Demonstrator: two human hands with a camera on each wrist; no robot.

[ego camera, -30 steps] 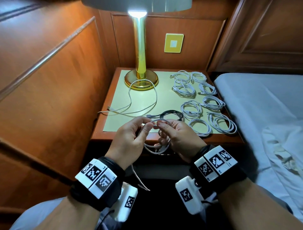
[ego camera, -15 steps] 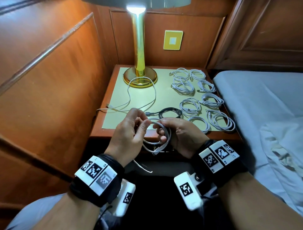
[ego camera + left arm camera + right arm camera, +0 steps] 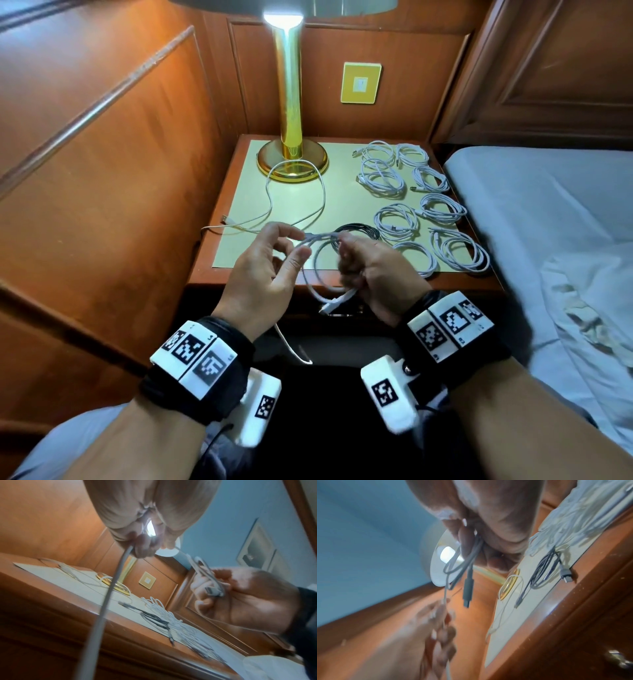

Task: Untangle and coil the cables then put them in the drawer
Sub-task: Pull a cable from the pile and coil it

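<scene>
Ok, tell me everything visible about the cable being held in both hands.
The white cable is thin, smooth and round. It is partly wound into a loose coil that the right hand holds, with a white plug end poking out below. The left hand pinches the free strand, which trails down in front of the nightstand, off its top.

Bedroom — wood-panelled walls (image 3: 102, 144), bedside worktop (image 3: 236, 192) with lit brass lamp (image 3: 290, 102), bed (image 3: 534, 219) alongside — white sheets
</scene>
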